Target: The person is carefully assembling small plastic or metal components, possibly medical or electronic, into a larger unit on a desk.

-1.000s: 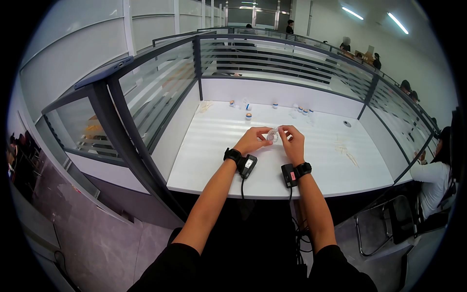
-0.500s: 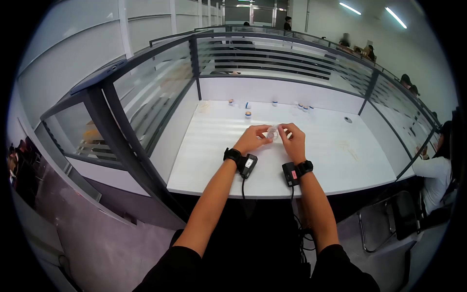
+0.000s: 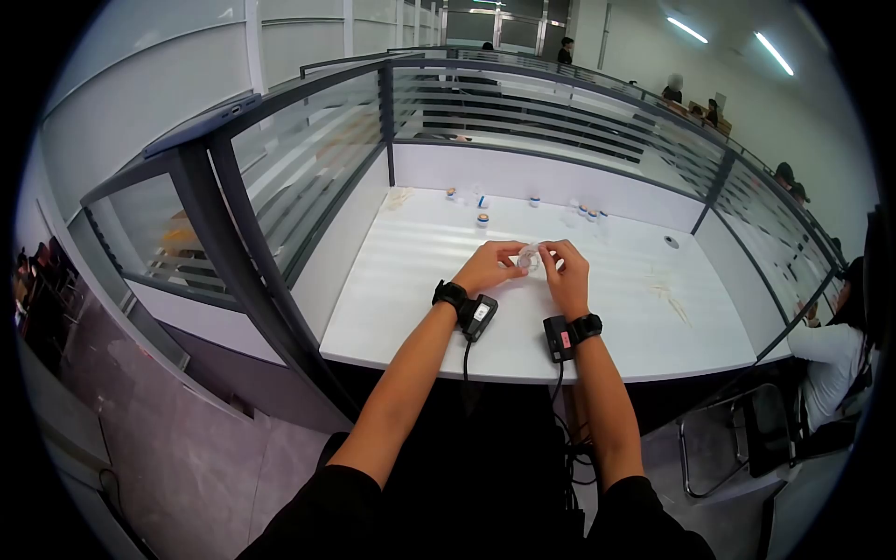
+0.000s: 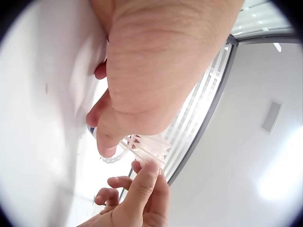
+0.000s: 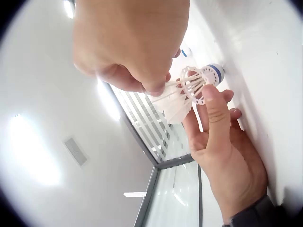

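Observation:
Between the hands is a white shuttlecock (image 3: 530,259) (image 5: 174,108), with a ring of small holes and a blue-banded base (image 5: 216,74). My left hand (image 3: 487,267) (image 5: 232,161) grips it around the ring, thumb on the near side in the right wrist view. From the other side, my right hand (image 3: 568,278) (image 5: 132,42) pinches the feather end between thumb and finger. In the left wrist view, my left hand (image 4: 151,66) hides much of the shuttlecock (image 4: 151,149), and my right hand (image 4: 137,201) holds its edge.
Several small banded pieces, one nearer (image 3: 483,220), stand toward the back of the white desk (image 3: 401,308). Thin pale strips (image 3: 670,301) lie at the right, others (image 3: 399,198) at the back left. Partitions (image 3: 551,172) enclose the desk; a person (image 3: 831,364) sits at far right.
The head view has shifted slightly. Both hands stay together on the shuttlecock, whose tilt between the fingers differs a little.

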### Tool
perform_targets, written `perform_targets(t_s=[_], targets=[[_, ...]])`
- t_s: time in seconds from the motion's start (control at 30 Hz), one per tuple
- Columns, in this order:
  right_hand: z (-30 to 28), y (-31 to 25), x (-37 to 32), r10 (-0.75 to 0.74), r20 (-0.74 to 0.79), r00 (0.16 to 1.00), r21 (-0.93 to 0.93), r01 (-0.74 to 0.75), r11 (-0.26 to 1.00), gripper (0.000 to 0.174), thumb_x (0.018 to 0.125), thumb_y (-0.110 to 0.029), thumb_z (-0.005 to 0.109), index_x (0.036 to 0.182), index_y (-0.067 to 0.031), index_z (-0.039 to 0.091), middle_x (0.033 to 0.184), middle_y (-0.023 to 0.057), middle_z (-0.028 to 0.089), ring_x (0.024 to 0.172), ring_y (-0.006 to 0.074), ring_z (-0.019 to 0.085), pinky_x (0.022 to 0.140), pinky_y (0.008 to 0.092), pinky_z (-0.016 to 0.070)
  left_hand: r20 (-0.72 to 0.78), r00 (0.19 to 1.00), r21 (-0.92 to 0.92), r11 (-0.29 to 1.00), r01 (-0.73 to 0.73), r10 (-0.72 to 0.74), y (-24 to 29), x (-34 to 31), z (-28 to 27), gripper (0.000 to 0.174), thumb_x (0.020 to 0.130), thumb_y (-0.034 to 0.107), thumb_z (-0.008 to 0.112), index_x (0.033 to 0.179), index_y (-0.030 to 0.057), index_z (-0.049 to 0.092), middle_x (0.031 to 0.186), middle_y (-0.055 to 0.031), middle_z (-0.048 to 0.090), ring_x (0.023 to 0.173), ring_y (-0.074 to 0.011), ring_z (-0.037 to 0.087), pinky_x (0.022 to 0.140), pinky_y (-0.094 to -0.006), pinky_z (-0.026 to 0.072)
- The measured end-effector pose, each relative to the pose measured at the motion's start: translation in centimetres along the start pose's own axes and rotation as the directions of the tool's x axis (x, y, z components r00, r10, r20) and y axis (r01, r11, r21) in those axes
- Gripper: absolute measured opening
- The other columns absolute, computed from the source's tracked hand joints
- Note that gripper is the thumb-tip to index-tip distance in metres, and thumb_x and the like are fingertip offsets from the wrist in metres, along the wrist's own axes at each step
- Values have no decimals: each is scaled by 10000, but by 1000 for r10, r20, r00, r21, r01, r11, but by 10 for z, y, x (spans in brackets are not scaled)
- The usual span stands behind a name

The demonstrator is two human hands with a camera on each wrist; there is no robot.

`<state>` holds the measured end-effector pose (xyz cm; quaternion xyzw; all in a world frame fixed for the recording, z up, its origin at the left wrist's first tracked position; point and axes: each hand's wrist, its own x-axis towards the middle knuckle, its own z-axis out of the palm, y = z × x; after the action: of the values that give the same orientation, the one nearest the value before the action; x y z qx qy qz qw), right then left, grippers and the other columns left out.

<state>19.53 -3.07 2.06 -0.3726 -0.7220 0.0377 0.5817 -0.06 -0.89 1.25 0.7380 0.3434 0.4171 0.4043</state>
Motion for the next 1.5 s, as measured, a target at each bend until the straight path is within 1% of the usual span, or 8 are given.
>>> perform_targets(t_s=[0.2,0.4,0.5,0.6,0.8,1.17,1.4,1.5], targets=[[1,5,-2,39,26,999,15,-40,999,73,928,-66,722,965,-4,724,886,103,702,655,197,618,580,326,463,-19,1000,11,1000,13,-13,-3,0,1,542,857,132,801,1375,70,652,1190,-80,750,932,-145,690,912,-356,495],[1,5,-3,57,15,998,21,-57,998,78,926,-72,727,955,1,727,879,102,709,654,195,617,595,326,473,-38,999,-5,1000,9,-10,-3,0,2,529,823,119,810,1338,91,691,1190,-80,758,835,-144,668,882,-354,519],[2,7,-3,82,9,997,22,-82,996,84,930,-80,726,952,1,729,877,102,716,655,192,619,604,325,478,4,1000,9,1000,17,-17,-3,1,1,548,858,141,805,1379,72,650,1276,-102,728,926,-145,692,920,-361,497],[2,7,-4,119,16,993,20,-120,993,96,934,-94,726,951,1,730,883,103,724,659,188,622,612,322,482,-8,1000,5,1000,28,-28,-1,0,1,547,856,147,808,1376,74,653,1235,-90,740,905,-144,693,915,-358,495],[3,10,-5,131,22,991,39,-131,991,136,945,-131,725,965,4,729,910,101,736,672,191,637,620,324,497,2,999,25,999,44,-44,7,-3,0,538,858,167,811,1366,78,660,1136,-51,751,878,-130,692,888,-352,494],[6,27,-10,150,16,988,-15,-150,989,184,966,-159,711,1077,-12,718,976,100,744,773,189,687,604,315,503,-58,998,23,1000,4,-2,-5,3,2,508,852,177,801,1329,60,674,1255,-83,737,752,-113,647,782,-307,522],[-11,69,-12,141,-241,960,-220,-196,956,246,944,-183,702,1118,-9,706,1083,160,722,930,298,698,825,410,543,-79,993,44,994,95,-92,5,-1,3,473,860,183,801,1301,52,687,1149,-44,752,734,-99,622,751,-276,515],[-34,90,-18,147,-359,922,-385,-290,876,313,932,-189,680,1198,-25,678,1182,165,686,1068,330,658,900,459,518,-56,998,-37,999,5,-7,-9,6,2,443,898,168,792,1294,14,665,1117,-34,744,748,-80,639,678,-232,478]])
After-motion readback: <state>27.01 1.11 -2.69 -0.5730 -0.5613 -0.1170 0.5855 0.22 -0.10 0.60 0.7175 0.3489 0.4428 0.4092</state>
